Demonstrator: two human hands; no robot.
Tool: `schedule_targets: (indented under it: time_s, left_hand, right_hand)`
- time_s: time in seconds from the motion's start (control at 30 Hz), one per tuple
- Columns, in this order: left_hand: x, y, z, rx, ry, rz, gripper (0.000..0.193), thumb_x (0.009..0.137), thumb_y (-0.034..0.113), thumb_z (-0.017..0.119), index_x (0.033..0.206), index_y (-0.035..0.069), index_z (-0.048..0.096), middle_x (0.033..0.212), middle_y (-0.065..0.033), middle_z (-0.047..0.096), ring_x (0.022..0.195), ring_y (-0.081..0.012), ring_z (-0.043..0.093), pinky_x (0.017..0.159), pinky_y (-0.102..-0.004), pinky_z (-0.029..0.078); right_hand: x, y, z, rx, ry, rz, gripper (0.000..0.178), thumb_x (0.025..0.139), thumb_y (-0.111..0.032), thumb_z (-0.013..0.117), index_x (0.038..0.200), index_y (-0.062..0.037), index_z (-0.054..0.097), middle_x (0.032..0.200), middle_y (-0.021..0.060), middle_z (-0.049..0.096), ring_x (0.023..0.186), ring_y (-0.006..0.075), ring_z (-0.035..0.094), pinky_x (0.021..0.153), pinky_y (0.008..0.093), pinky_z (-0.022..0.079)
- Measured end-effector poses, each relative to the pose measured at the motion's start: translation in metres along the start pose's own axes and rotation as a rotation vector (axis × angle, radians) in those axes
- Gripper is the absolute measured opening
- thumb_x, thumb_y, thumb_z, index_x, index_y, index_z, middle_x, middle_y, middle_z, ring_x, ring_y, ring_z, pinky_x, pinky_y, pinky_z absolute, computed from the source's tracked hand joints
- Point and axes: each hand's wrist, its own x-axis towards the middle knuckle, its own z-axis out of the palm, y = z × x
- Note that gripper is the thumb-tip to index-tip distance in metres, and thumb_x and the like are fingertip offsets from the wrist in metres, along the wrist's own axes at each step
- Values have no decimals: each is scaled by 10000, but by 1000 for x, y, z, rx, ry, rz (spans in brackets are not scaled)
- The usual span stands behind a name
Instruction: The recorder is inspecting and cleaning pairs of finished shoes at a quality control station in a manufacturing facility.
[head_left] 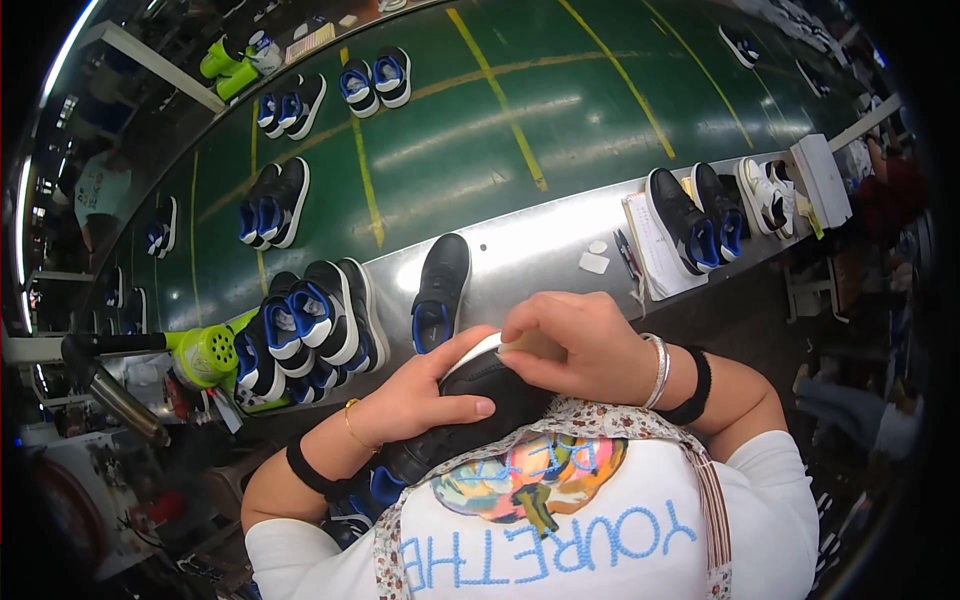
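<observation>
A black sneaker (520,397) with a white sole is held close in front of my body, its sole edge facing away from me. My left hand (430,395) grips it, thumb across the black upper and fingers toward the white sole edge. My right hand (570,340) is closed in a pinch at that sole edge; whatever is between its fingers is too hidden to name. Just beyond my hands, another black sneaker (447,272) with a blue lining lies on the metal ledge (545,228).
Several black sneakers (325,310) are piled at the left beside a lime-green perforated fixture (205,355). Right along the ledge are small white pieces (594,262), a notebook (650,240), black shoes (685,215) and white shoes (765,195). A green belt (440,160) with yellow lines carries more pairs.
</observation>
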Motion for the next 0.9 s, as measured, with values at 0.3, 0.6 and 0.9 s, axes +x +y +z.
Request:
schedule_targets:
  time_s: [0.3, 0.6, 0.9]
  left_hand:
    - [0, -6, 0, -200, 35, -17, 715, 736, 155, 657, 1340, 50, 288, 1228, -88, 448, 1123, -163, 426, 960, -291, 326]
    - [-3, -5, -3, -269, 61, -27, 737, 731, 157, 658, 1348, 45, 271, 1242, -84, 437, 1134, -163, 423, 970, -300, 320]
    - [-2, -3, -4, -310, 86, -20, 722, 735, 149, 650, 1343, 44, 276, 1247, -89, 432, 1130, -170, 430, 968, -307, 328]
  right_hand:
    - [-11, 10, 4, -3, 96, -67, 216, 719, -108, 675, 869, -63, 526, 756, 72, 593, 617, 241, 599, 531, 290, 478]
    - [-4, 10, 8, -24, 114, -97, 223, 709, -90, 680, 864, -56, 524, 768, 74, 596, 614, 239, 601, 524, 297, 480]
    - [-9, 12, 8, -36, 119, -86, 197, 707, -78, 678, 839, -62, 534, 748, 69, 596, 593, 224, 604, 509, 283, 483]
